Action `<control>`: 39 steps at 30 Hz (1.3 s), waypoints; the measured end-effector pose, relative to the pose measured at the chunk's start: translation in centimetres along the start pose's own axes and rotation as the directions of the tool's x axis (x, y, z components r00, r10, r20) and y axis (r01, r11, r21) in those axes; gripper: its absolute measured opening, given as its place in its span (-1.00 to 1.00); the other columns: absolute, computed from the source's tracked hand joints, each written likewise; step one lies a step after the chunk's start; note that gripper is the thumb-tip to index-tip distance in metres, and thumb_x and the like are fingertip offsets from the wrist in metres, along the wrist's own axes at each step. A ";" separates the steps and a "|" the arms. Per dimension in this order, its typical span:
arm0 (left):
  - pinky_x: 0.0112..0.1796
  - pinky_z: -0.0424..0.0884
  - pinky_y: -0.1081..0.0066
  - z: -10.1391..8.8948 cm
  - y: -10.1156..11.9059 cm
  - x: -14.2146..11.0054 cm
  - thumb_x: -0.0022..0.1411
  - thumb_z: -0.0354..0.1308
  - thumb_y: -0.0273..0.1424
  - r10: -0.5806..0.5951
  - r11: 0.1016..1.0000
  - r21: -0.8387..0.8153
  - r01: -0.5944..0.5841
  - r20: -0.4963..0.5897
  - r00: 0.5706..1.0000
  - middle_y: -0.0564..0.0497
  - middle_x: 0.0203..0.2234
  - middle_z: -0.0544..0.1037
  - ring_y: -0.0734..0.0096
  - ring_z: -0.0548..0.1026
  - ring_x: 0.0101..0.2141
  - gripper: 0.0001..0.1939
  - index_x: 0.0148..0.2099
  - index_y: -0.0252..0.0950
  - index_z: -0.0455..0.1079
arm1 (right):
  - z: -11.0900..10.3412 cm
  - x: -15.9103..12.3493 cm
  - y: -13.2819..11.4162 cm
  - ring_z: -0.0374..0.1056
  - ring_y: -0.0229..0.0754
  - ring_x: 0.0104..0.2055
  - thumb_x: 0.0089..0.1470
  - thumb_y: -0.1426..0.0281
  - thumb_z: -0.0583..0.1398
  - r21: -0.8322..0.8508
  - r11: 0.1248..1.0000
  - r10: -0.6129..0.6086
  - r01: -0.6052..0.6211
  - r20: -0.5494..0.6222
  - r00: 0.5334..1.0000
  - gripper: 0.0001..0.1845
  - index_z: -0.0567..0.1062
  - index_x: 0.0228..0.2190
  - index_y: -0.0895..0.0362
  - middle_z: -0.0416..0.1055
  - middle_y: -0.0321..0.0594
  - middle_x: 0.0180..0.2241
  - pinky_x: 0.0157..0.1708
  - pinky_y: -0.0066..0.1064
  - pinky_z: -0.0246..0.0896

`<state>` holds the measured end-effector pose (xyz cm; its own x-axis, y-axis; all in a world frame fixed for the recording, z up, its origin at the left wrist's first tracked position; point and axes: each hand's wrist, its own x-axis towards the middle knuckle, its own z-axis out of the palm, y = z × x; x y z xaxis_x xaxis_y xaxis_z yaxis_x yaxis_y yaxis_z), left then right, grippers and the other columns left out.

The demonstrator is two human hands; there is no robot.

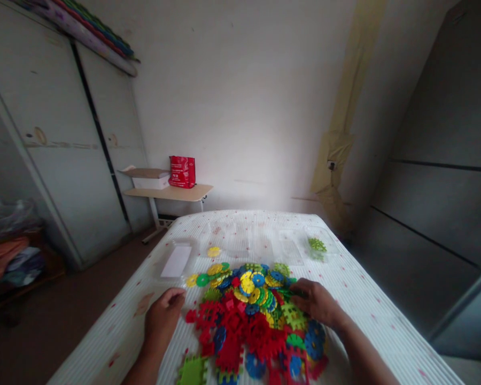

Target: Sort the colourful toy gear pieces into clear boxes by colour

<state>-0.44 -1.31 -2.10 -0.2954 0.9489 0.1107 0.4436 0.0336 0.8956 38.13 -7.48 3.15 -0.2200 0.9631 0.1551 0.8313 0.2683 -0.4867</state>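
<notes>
A heap of plastic gear and snowflake building pieces in red, blue, yellow and green lies on a white ribbed table cover. My left hand rests on the cover just left of the heap, fingers curled in loosely, with nothing visible inside. My right hand lies on the heap's right side, its fingers closed on a green piece. Farther back stand clear plastic trays: one at the right holds small green pieces, one at the left holds a white sheet, and a yellow piece sits beside it.
A small wooden side table with a red bag and a white box stands by the far wall. A pale wardrobe fills the left, with clothes piled low at the left edge. A grey panelled wall runs along the right.
</notes>
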 end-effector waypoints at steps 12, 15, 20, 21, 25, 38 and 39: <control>-0.51 0.31 0.43 0.0 0.3 -0.2 -0.13 0.02 -0.18 0.037 0.999 0.034 -0.037 -0.019 0.999 0.10 -0.66 0.47 0.37 0.39 -0.62 -0.71 -0.42 -0.25 0.41 | 0.7 0.5 0.9 0.37 -0.18 -0.34 0.06 0.30 -0.05 -0.051 0.998 0.043 -0.048 -0.094 0.995 -0.64 0.49 -0.32 0.14 0.47 -0.15 -0.36 -0.29 -0.41 0.21; -0.50 0.31 0.42 0.0 0.0 0.0 -0.12 0.01 -0.17 0.027 0.999 0.044 -0.026 -0.016 1.000 0.10 -0.66 0.47 0.36 0.40 -0.61 -0.70 -0.40 -0.25 0.41 | 0.5 0.4 0.6 0.34 -0.20 -0.38 0.05 0.28 -0.03 0.061 0.997 0.063 -0.057 -0.110 0.992 -0.67 0.48 -0.39 0.15 0.45 -0.19 -0.43 -0.34 -0.41 0.21; -0.51 0.31 0.42 -0.1 0.4 -0.3 -0.13 0.01 -0.18 0.009 0.999 0.045 -0.009 -0.004 1.000 0.11 -0.68 0.45 0.37 0.38 -0.63 -0.70 -0.40 -0.25 0.40 | 0.1 0.2 0.6 0.28 -0.25 -0.45 0.04 0.20 0.01 0.335 0.940 0.114 -0.068 -0.119 0.986 -0.66 0.45 -0.43 0.17 0.39 -0.27 -0.51 -0.44 -0.45 0.19; -0.52 0.31 0.42 -0.1 0.5 -0.3 -0.13 0.01 -0.18 0.007 0.999 0.045 -0.007 -0.008 1.000 0.12 -0.70 0.44 0.37 0.38 -0.64 -0.70 -0.41 -0.25 0.40 | 0.1 0.2 0.6 0.27 -0.26 -0.46 0.04 0.19 0.01 0.363 0.930 0.118 -0.066 -0.124 0.985 -0.65 0.46 -0.43 0.17 0.38 -0.28 -0.52 -0.45 -0.45 0.18; -0.55 0.30 0.43 -0.1 0.8 -0.5 -0.14 0.02 -0.18 0.005 1.000 0.019 -0.005 -0.012 1.000 0.13 -0.72 0.42 0.38 0.37 -0.65 -0.71 -0.41 -0.25 0.40 | 0.1 0.2 0.8 0.23 -0.27 -0.47 0.00 0.15 0.06 0.448 0.892 0.135 -0.056 -0.146 0.980 -0.64 0.46 -0.47 0.18 0.34 -0.29 -0.54 -0.47 -0.45 0.15; -0.51 0.32 0.44 0.2 -0.3 0.1 -0.12 0.03 -0.15 0.009 1.000 0.027 -0.009 -0.012 1.000 0.08 -0.64 0.50 0.33 0.44 -0.57 -0.69 -0.40 -0.24 0.43 | -1.1 3.2 2.5 -0.08 -0.41 -0.73 -0.13 0.11 0.10 0.736 0.675 0.548 -0.050 -0.454 0.702 -0.68 0.25 -0.63 0.10 0.00 -0.49 -0.76 -0.72 -0.52 -0.15; -0.52 0.32 0.44 0.2 -0.4 0.2 -0.11 0.03 -0.15 0.011 0.999 0.031 -0.011 -0.008 1.000 0.09 -0.64 0.50 0.34 0.43 -0.57 -0.69 -0.40 -0.24 0.43 | -1.3 3.8 2.8 -0.06 -0.40 -0.73 -0.13 0.11 0.08 0.715 0.696 0.559 -0.065 -0.483 0.674 -0.68 0.26 -0.64 0.10 0.02 -0.48 -0.77 -0.72 -0.51 -0.12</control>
<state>-0.46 -1.11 -2.53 -0.2974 0.9466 0.1244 0.4730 0.0329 0.8804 40.29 -3.07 3.46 0.5631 0.7885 0.2473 0.2277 0.1396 -0.9637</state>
